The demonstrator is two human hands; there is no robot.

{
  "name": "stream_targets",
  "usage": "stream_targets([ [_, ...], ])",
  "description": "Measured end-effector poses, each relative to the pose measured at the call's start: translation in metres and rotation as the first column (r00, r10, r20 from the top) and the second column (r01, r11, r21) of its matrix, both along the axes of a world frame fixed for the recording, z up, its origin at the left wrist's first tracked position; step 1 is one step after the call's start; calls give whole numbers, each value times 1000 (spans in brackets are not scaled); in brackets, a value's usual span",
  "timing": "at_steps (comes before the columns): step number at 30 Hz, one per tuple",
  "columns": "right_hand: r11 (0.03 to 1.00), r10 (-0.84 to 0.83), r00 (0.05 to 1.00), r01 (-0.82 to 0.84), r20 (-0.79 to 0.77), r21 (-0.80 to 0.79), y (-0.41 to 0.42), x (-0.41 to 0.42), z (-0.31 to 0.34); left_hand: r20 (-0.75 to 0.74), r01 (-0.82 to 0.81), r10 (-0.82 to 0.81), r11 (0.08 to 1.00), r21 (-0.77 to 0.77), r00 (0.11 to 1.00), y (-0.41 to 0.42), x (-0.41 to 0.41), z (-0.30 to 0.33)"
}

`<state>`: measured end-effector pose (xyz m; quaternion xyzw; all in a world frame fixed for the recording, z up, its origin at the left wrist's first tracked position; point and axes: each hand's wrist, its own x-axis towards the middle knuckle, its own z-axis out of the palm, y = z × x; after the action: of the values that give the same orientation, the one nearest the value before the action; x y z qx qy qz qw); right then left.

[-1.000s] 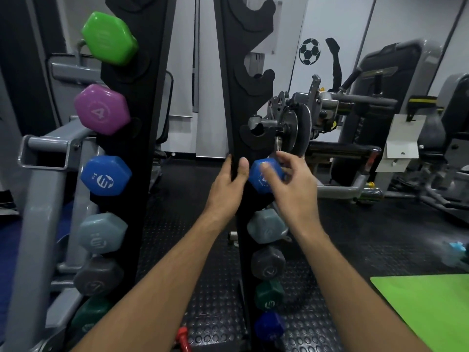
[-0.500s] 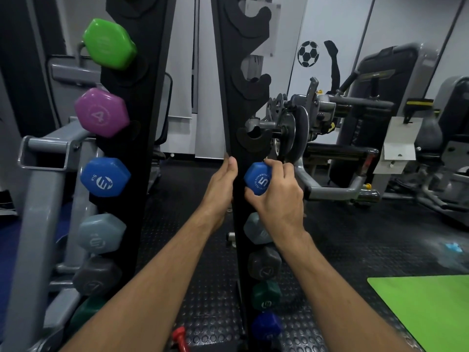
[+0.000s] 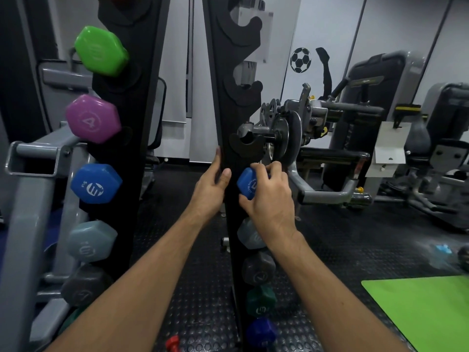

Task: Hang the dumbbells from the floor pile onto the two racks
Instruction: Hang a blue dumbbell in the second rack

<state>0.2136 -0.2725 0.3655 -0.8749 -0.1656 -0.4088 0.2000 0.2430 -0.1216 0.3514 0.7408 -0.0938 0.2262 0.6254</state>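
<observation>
Since a second ago, right hand (image 3: pixel 269 199) has closed around blue dumbbell (image 3: pixel 247 182) on right rack (image 3: pixel 229 123), above four others; left hand (image 3: pixel 210 184) rests flat there. Left rack (image 3: pixel 132 123) shows five.

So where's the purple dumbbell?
In the head view, the purple dumbbell hangs on the left rack, just below the green dumbbell and above the blue dumbbell.

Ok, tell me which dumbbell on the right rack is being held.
The blue dumbbell, topmost on the right rack. The right hand grips it; the grey, dark, green and navy ones below hang untouched.
</observation>
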Motion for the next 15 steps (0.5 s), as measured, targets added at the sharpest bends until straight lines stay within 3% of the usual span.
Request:
stream_targets([
  [5, 997, 42, 999, -40, -20, 73, -3, 5, 3, 27, 16, -15, 1000, -10, 1000, -1, 4, -1],
  [15, 997, 59, 997, -57, -50, 55, -8, 0, 6, -9, 17, -17, 998, -67, 1000, -6, -6, 6],
])
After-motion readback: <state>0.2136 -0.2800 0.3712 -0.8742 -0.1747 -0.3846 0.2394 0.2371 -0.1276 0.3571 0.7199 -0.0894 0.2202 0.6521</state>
